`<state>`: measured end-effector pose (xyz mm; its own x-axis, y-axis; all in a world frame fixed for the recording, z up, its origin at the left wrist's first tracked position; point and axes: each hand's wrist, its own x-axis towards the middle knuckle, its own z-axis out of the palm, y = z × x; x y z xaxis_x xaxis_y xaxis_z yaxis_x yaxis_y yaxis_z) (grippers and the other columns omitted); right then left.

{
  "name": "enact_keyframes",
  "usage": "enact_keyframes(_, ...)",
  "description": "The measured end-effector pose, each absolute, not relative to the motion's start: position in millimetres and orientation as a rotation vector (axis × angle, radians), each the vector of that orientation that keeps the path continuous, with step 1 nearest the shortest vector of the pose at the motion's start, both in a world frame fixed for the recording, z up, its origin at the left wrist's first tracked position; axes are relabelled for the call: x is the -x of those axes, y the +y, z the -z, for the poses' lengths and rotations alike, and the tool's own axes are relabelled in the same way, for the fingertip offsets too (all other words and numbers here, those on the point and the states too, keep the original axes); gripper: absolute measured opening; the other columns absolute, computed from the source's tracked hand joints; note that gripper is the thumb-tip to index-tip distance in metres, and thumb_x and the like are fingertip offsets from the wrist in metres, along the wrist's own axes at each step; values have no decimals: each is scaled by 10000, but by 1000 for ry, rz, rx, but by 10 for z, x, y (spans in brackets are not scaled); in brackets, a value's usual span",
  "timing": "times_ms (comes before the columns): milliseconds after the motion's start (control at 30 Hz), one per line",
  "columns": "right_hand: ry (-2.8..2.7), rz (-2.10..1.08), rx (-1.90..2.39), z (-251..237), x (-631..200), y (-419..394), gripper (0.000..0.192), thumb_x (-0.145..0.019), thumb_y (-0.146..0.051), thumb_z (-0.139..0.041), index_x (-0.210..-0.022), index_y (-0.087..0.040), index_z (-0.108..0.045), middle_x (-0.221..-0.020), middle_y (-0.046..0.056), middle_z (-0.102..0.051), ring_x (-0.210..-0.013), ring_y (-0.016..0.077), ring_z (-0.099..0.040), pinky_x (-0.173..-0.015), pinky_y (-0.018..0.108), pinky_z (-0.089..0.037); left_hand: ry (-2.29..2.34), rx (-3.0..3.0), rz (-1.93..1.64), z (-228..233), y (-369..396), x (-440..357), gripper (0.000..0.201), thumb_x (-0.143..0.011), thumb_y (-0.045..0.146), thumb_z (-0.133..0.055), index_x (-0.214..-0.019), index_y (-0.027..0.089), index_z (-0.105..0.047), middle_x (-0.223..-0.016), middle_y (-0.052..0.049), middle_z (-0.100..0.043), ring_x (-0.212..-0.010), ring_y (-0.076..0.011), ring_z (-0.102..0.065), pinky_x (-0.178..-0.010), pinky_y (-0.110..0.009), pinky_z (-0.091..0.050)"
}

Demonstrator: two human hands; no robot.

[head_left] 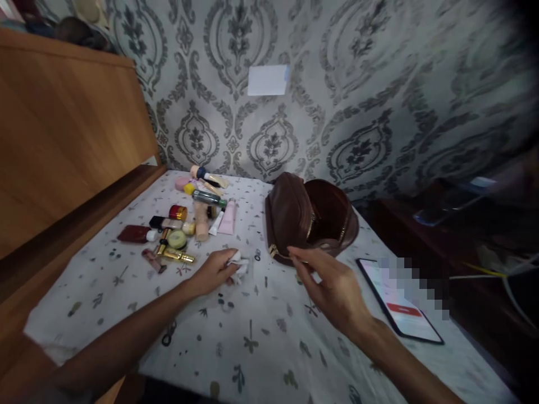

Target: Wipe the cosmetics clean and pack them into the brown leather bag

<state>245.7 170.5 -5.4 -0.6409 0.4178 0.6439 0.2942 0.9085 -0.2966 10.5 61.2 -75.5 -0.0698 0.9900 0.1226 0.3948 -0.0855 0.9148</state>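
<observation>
Fingers, bag and cosmetics on my cloth-covered desk (248,342)

Foreground: my left fingers (222,259) are closed on a crumpled white wad (240,271). My right fingers (310,257) nearly meet at the tips before the brown bag (288,210); whether they grip it, I cannot tell. Beside my right wrist, a phone (381,292) shows a red bar, its writing unreadable. Beyond: the bag gapes unzipped, its dark interior indistinct. Left of it lie a pink tube (228,217), a green-lidded jar (177,240) and a red jar (178,212), labels illegible.
</observation>
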Motion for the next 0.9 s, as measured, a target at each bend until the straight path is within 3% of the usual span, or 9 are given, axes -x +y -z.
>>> enact_keyframes(233,-2394,-898,564,493,-2007,1358,264,-927,-311,-497,-1014,-203,-721,-816,45,-764,-616,181,-682,-568,287,-536,1632,-1716,-1191,719,581,-65,250,-930,344,-466,-733,196,-425,-736,21,-475,-562,-101,-527,-485,-197,-421)
enact_keyframes(467,-2150,-1590,628,789,-1690,1153,320,-855,-455,-532,-951,-186,-677,-731,46,-721,-626,186,-689,-520,267,-506,1767,-1883,-1287,643,562,-54,88,-890,226,-479,-827,189,-527,-806,-31,-595,-781,-173,-566,-752,-274,-467)
enact_keyframes(667,-2128,-1531,625,888,-1653,1059,319,-855,-436,-543,-979,-171,-672,-722,40,-714,-612,172,-678,-604,293,-539,2166,-1828,-1337,324,512,442,186,-938,214,-406,-1019,152,-561,-968,-92,-627,-945,-216,-578,-875,-316,-456)
enact_keyframes(733,-2134,-1511,602,884,-1670,1053,315,-860,-425,-537,-979,-168,-674,-717,39,-712,-606,166,-675,-615,293,-544,2611,-1657,-1163,170,430,743,255,-962,220,-359,-1104,135,-553,-1088,-120,-626,-1039,-232,-572,-944,-333,-440)
enact_keyframes(833,-2138,-1479,575,890,-1680,1056,301,-858,-406,-540,-974,-167,-681,-696,32,-707,-585,159,-664,-595,285,-536,2885,-1428,-928,27,243,1206,379,-958,167,-279,-1258,80,-494,-1270,-193,-558,-1210,-284,-509,-1040,-394,-380)
enact_keyframes(900,-2143,-1476,561,903,-1675,1061,291,-855,-389,-541,-972,-165,-684,-689,31,-707,-577,155,-659,-585,280,-530,2917,-1344,-742,19,120,1458,395,-928,153,-329,-1266,72,-516,-1279,-204,-566,-1209,-302,-526,-1027,-399,-396)
